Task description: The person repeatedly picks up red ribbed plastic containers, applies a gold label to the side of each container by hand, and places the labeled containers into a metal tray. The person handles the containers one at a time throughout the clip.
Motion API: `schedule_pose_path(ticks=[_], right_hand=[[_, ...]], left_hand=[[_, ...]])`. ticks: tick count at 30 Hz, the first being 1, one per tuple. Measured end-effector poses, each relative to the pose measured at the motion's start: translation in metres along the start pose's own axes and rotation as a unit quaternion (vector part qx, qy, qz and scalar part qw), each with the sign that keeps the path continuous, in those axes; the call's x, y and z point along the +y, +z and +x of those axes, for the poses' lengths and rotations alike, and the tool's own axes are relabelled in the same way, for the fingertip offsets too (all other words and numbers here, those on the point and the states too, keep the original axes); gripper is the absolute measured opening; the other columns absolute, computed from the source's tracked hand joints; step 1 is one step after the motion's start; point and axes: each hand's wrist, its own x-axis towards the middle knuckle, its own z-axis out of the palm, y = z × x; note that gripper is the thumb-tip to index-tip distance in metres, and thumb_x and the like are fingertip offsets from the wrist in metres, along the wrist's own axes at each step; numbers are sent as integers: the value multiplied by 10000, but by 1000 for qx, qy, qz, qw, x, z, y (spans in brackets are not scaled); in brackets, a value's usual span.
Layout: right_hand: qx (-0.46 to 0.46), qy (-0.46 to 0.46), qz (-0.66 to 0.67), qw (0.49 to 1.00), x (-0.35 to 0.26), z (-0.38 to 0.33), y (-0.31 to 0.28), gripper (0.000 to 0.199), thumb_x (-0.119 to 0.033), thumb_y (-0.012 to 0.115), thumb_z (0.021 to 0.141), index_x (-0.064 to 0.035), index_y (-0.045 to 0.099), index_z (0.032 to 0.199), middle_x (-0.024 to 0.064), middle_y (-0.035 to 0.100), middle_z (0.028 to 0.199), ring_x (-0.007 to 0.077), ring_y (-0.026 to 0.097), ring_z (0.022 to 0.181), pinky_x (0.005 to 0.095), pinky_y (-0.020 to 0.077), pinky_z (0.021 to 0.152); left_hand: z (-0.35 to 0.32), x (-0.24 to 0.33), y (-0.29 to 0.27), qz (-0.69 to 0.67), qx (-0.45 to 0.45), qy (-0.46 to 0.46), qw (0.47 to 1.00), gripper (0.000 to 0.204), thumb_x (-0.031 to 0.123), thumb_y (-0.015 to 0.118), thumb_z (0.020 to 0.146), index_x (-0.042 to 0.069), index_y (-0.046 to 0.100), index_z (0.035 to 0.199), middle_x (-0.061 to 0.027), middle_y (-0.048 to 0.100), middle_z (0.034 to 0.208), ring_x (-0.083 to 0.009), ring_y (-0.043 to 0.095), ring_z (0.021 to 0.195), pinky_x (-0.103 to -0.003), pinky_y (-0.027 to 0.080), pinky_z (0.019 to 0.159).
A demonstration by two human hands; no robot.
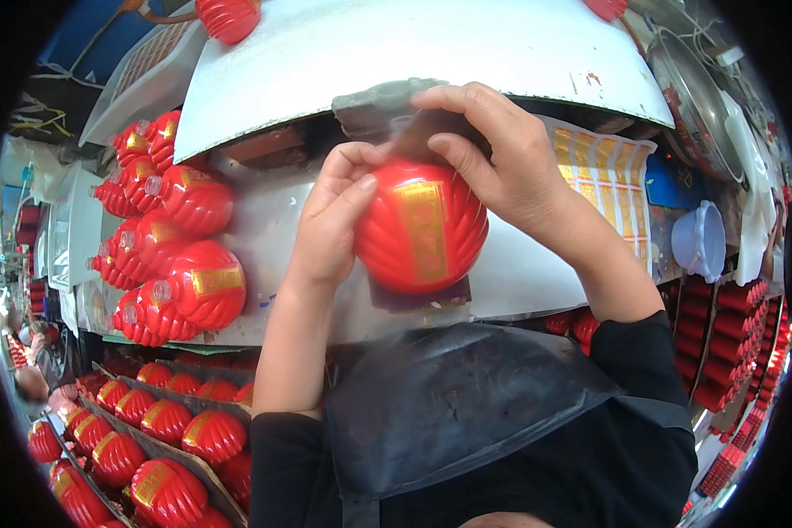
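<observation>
Nearest us, a dark apron point(466, 396) covers our lap; at lower left, cardboard trays point(172, 449) hold rows of red bottles point(163, 421) with gold labels. Above the apron, our two hands meet over the tabletop point(519, 282); our left hand point(330, 224) cups the left side of a round red ribbed bottle point(421, 227), fingers curled against it, the grip closed on its flank; our right hand point(510, 167) arches over the top, fingers bent down and pinching a dark flat piece point(414, 132) at the bottle's neck, grip closed on both; the bottle stands over a dark pad point(418, 295), gold label facing us. Just left, a cluster of finished bottles point(172, 238) lies on its side on the tabletop. Right of our hand, a sheet of gold labels point(607, 176); further right, a pale plastic scoop point(702, 239). Beyond, a grey metal hood point(431, 44) overhangs the work.
</observation>
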Motion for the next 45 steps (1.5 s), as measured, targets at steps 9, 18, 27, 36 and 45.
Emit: schedule_pose_path(ticks=[9, 18, 27, 36, 45], right_hand=[[-60, -60, -2, 996, -31, 4, -13, 316, -34, 765, 840, -49, 684, 1145, 139, 707, 976, 323, 717, 874, 386, 584, 745], [-44, -79, -45, 995, -21, -1, -11, 319, -24, 768, 867, -32, 691, 1176, 130, 726, 996, 291, 730, 881, 356, 599, 763], [33, -160, -3, 987, -30, -63, 4, 184, -29, 756, 761, -113, 742, 924, 83, 761, 964, 250, 755, 918, 369, 594, 745], [50, -104, 14, 993, -31, -83, 16, 183, -52, 776, 753, -73, 732, 929, 93, 768, 1011, 252, 759, 878, 361, 583, 707], [0, 33, 80, 996, -39, -73, 14, 312, -7, 781, 823, -31, 706, 1125, 129, 755, 950, 306, 748, 829, 393, 593, 741]], left_hand=[[-8, 12, 22, 200, 7, 25, 979, 843, 74, 824, 783, 54, 385, 1503, -127, 530, 1442, -231, 503, 1369, -387, 418, 1163], [-1, 22, 40, 317, 32, 43, 947, 703, 172, 824, 772, 3, 543, 1394, -136, 633, 1299, -226, 605, 1239, -367, 489, 1076], [25, 19, 22, 134, 101, -28, 985, 391, 89, 685, 992, -34, 520, 1324, -187, 685, 1250, -218, 688, 1103, -359, 569, 998], [25, 15, 12, 84, 165, -6, 983, 353, 152, 647, 1041, -45, 510, 1300, -224, 689, 1247, -258, 703, 1104, -394, 584, 993], [18, 15, 16, 70, 191, 3, 979, 342, 147, 632, 1053, -33, 512, 1317, -211, 691, 1243, -242, 700, 1105, -381, 583, 983]])
